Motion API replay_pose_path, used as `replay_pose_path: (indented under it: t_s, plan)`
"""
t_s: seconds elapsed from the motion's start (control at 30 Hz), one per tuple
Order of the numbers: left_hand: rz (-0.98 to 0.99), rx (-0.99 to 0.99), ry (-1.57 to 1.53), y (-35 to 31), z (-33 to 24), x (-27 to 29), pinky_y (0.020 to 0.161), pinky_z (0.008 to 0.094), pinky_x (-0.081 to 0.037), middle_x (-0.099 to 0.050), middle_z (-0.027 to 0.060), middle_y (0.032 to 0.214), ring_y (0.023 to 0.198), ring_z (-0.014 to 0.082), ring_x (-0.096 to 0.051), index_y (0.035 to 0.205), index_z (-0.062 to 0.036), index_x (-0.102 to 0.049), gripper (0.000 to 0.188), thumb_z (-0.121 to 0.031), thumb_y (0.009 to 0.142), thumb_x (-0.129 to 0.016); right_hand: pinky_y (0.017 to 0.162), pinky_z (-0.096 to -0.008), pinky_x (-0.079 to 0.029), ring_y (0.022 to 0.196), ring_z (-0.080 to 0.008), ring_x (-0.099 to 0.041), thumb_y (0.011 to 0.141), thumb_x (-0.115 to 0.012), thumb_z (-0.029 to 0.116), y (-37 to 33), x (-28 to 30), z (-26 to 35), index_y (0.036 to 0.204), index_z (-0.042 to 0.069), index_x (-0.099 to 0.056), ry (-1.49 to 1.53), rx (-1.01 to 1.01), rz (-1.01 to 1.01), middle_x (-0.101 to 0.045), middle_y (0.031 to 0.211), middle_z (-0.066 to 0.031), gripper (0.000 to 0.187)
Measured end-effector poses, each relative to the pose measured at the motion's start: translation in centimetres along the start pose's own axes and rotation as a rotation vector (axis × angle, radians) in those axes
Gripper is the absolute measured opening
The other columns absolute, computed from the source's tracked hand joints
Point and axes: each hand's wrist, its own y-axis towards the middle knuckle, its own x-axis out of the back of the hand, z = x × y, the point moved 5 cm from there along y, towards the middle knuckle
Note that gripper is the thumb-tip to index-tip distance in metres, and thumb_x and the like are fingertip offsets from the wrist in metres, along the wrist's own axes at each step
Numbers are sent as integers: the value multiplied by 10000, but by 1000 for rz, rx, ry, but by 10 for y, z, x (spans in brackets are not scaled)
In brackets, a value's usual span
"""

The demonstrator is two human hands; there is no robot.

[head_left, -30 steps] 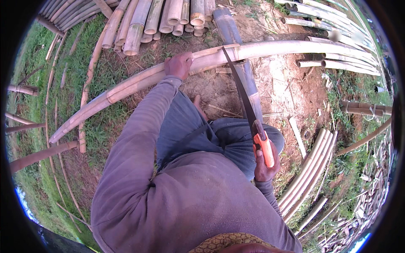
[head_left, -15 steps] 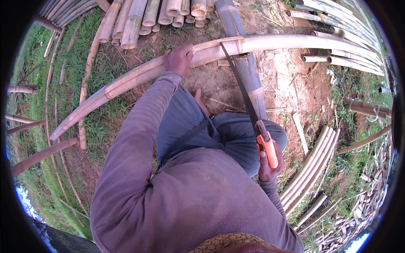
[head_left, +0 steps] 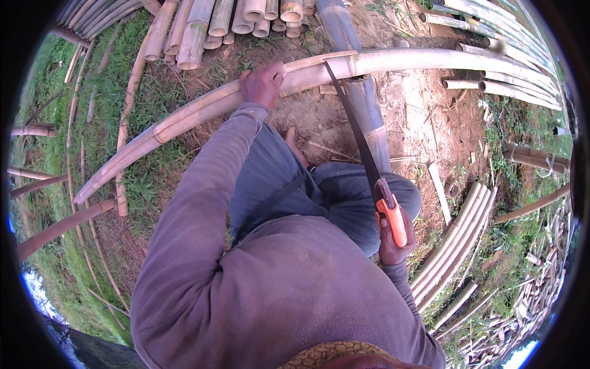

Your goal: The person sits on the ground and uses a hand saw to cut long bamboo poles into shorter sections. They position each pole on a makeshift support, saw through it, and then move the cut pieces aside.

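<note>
A long pale bamboo pole lies crosswise in front of me, over a thicker grey bamboo log. My left hand is closed around the pole, left of the log. From that hand a narrow bamboo strip runs to the right along the pole's far side. In my right hand is a handsaw, gripped by its orange handle beside my right knee. The saw's dark blade slants away from me, and its tip reaches the strip and pole just left of the log.
Cut bamboo tubes are stacked at the far left, their open ends toward me. More poles lie at the far right. Several pale lengths rest at my right, near a heap of bamboo scraps. Thin poles cross the grass at left.
The whole view has shifted by a hair. Both hands, the pole and the saw keep nearly the same places relative to each other.
</note>
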Motion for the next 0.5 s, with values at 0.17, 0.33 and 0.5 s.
replay_pose_path:
  t_s: [0.17, 0.33, 0.5]
  plan:
    - [56, 24, -20, -6, -3, 2, 1203, 506, -323, -761, -10, 1371, 1317, 202, -669, 1343, -267, -747, 347, -404, 1027, -711, 1062, -390, -570, 1208, -261, -736, 964, -767, -19, 8, -1, -14, 1356, -89, -683, -121, 61, 29, -759, 1299, -200, 407]
    - [21, 20, -33, -4, -2, 6, 1217, 507, -309, -758, -21, 1373, 1341, 184, -652, 1347, -256, -745, 360, -409, 1024, -713, 1031, -388, -594, 1169, -262, -750, 992, -802, 97, -8, 19, -1, 1379, -92, -670, -183, 28, -6, -754, 1308, -192, 450]
    - [-85, -140, 59, -40, -9, 14, 1233, 508, -294, -721, -13, 1402, 1385, 231, -597, 1318, -232, -756, 362, -416, 1007, -732, 965, -396, -655, 1163, -289, -747, 1040, -782, 325, -16, 38, 29, 1467, -112, -586, -57, 71, -149, -718, 1317, -221, 642]
